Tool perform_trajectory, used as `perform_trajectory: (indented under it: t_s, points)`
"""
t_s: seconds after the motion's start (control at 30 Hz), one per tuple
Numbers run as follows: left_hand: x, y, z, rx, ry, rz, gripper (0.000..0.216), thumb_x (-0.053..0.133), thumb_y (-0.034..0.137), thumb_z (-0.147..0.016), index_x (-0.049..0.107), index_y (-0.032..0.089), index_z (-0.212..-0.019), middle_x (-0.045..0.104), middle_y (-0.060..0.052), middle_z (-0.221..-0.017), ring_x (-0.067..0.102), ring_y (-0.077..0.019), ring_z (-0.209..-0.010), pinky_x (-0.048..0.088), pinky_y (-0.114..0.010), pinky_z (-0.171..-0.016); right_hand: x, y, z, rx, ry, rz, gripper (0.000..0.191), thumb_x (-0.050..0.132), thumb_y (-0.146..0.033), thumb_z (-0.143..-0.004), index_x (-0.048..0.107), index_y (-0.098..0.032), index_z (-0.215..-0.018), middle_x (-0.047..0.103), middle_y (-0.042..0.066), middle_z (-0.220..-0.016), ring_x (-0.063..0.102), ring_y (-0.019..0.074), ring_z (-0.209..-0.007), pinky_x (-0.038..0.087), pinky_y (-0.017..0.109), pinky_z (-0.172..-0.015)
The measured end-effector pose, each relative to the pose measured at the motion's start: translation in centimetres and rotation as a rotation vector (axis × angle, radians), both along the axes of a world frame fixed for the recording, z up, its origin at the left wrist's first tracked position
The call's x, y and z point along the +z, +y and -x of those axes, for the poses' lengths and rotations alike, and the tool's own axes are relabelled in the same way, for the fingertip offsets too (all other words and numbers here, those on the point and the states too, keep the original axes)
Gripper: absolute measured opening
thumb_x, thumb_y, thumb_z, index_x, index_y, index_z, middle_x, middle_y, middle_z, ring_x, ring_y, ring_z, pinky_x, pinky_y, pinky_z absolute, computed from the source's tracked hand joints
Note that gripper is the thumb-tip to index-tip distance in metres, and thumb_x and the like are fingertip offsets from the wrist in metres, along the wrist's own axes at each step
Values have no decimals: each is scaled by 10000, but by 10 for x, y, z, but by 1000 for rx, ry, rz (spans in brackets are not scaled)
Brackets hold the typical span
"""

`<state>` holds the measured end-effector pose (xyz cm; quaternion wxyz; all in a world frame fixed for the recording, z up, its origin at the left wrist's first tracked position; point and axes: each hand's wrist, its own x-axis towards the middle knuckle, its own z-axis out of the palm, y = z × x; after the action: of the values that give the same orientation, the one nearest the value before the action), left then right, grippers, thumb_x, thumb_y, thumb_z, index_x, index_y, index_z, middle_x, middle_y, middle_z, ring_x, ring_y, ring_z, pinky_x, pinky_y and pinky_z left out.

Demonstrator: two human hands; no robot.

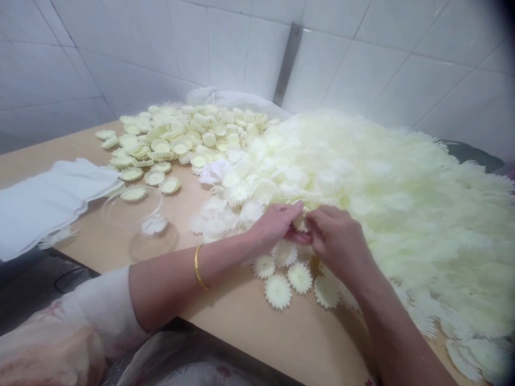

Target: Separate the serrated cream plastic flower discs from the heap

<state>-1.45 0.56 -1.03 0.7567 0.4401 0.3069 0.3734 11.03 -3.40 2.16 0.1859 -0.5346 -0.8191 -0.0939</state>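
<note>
My left hand [273, 225] and my right hand [338, 238] meet above the wooden table [241, 316], fingers pinched together on a pale yellow flower piece [300, 221] at the edge of a huge heap of such flower pieces [382, 203]. A gold bangle [197, 267] circles my left wrist. Several loose flower pieces [277, 291] lie on the table just below my hands.
A second, flatter pile of yellower flower pieces [181, 139] lies at the back left. A clear round lid [131, 206] and a small clear dish [155, 236] sit left of my hands. Folded white cloth [48, 201] hangs off the left edge. White tiled walls stand behind.
</note>
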Motion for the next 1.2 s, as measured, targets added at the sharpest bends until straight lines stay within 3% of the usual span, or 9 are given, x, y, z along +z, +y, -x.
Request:
perform_trajectory:
  t_s: [0.17, 0.37, 0.63, 0.8, 0.93, 1.03, 1.2]
  points:
    - [-3, 1, 3, -67, -64, -60, 327, 593, 432, -718, 602, 105, -726, 605, -26, -636, 603, -93, -556, 516, -232, -591, -3, 1, 1, 4, 29, -39, 149, 400, -70, -707, 468, -168, -617, 489, 41, -617, 431, 145, -560, 308, 255, -514]
    - [-1, 6, 6, -142, -176, 8, 275, 561, 343, -780, 617, 74, -789, 641, -62, -641, 632, -100, -583, 506, -170, -567, -1, 4, -5, -3, 314, -16, 135, 427, -138, -758, 509, -165, -654, 534, 21, -621, 477, 125, -548, 353, 233, -512]
    - [3, 5, 9, -132, -228, 30, 240, 531, 310, -809, 579, 86, -879, 653, -78, -683, 647, -128, -614, 519, -200, -584, 2, 7, -9, -58, 643, 143, 139, 449, -199, -757, 545, -163, -662, 558, 10, -609, 516, 133, -566, 397, 238, -528]
    - [7, -2, 9, -62, -157, -15, 366, 560, 287, -788, 484, 193, -1134, 646, -45, -739, 638, -132, -654, 527, -277, -658, -3, 9, -5, -38, 506, 19, 127, 431, -179, -756, 538, -163, -690, 563, 32, -648, 505, 143, -582, 383, 253, -539]
    - [10, -2, 9, -41, -156, -23, 266, 590, 98, -710, 557, 164, -966, 623, -19, -749, 609, -96, -624, 517, -228, -610, -7, 8, 0, 26, 358, -43, 124, 419, -166, -763, 519, -162, -691, 552, 47, -667, 498, 156, -610, 370, 265, -550]
    - [8, 0, 10, 4, -157, -8, 309, 503, -32, -660, 548, 150, -904, 618, -8, -743, 610, -91, -580, 524, -240, -605, -6, 7, -1, 20, 456, 34, 129, 427, -175, -783, 520, -165, -694, 545, 31, -650, 495, 140, -582, 366, 248, -521]
    - [8, 1, 11, 37, -135, 96, 319, 461, -44, -693, 506, 130, -957, 636, -44, -686, 650, -139, -601, 535, -251, -609, 3, 5, -7, -57, 684, 91, 147, 473, -204, -790, 526, -173, -657, 556, -1, -607, 505, 121, -559, 380, 231, -520]
